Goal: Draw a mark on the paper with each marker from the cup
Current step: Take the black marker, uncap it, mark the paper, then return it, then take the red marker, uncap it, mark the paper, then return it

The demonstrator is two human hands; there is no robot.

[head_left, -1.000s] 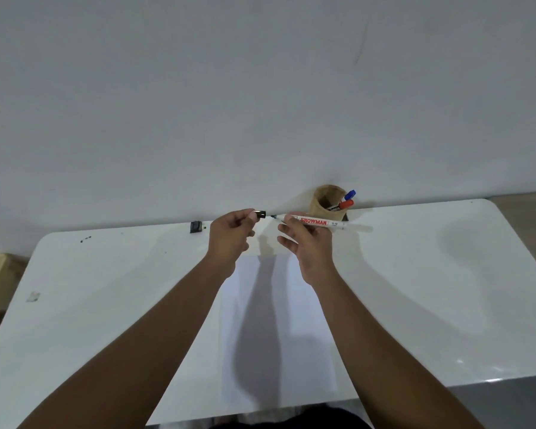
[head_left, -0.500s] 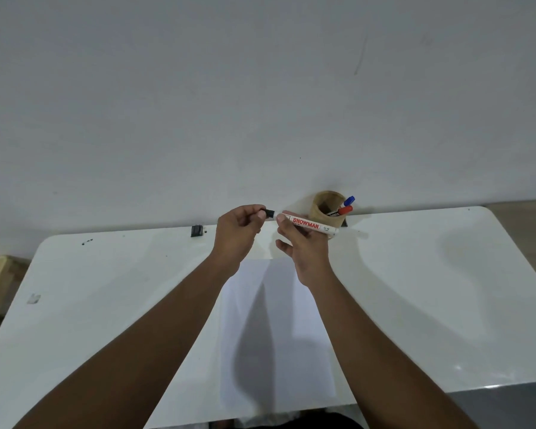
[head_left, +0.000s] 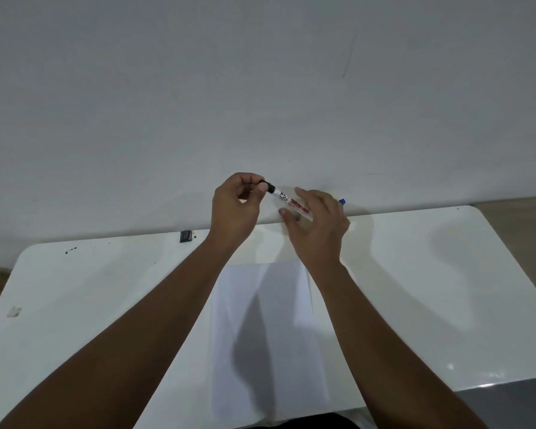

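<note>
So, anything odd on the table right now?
Minor only: dark specks mark the white table near its far left corner, and a small torn scrap lies by the left edge. The paper lies flat and unmarked.

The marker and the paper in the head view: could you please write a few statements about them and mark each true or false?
1. The left hand pinches the black cap on the marker. True.
2. The paper already bears several marks. False: it looks blank.
3. The right hand is pressed flat on the paper. False: it is raised, at the marker's barrel.
4. A blue marker tip shows behind the right hand. True.
</note>
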